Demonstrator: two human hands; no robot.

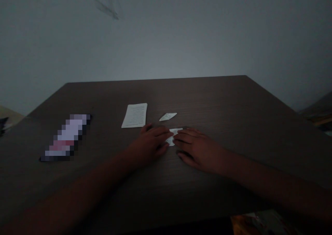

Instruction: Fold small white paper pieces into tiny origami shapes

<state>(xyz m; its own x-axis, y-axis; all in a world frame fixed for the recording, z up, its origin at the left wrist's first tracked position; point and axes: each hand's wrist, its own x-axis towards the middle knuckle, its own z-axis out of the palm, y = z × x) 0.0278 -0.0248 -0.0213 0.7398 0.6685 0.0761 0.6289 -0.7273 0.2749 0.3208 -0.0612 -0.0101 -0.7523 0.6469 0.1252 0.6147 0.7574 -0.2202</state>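
A small piece of printed white paper (170,140) lies flat on the dark table, partly hidden under my fingers. My left hand (150,144) rests on its left side, fingers stretched out and touching it. From the other side my right hand (198,148) lies over the paper's right part, its fingers extended and its thumb set apart on the table. Just beyond both hands is a small diamond-shaped folded paper (168,116). A stack of printed white sheets (135,115) lies beyond my left hand, a little to the left.
At the left of the brown wooden table (207,100) lies a phone-like flat object (66,136), its surface blurred by pixelation. A pale wall (181,31) stands behind the table, with a clear plastic piece (105,0) on it. Something colourful (259,223) shows below the near edge.
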